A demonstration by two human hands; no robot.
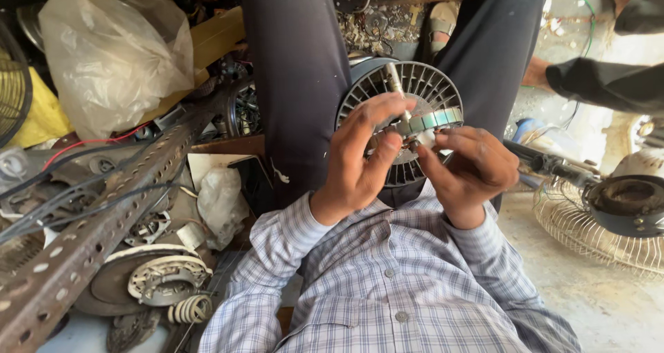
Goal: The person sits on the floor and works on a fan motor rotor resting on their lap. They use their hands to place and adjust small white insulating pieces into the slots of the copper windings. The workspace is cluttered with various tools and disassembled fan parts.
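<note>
A round grey fan motor housing with radial fins and a steel shaft rests between my knees. My left hand and my right hand meet in front of it. Between the fingertips of both hands is a small pale part next to a green-edged metal ring. The fingers of both hands pinch around this small part; its exact shape is hidden by the fingers.
A rusty perforated steel bar runs along the left, over motor parts and wires. A clear plastic bag sits at the upper left. A wire fan guard and a motor lie at the right. Another person's legs are at the upper right.
</note>
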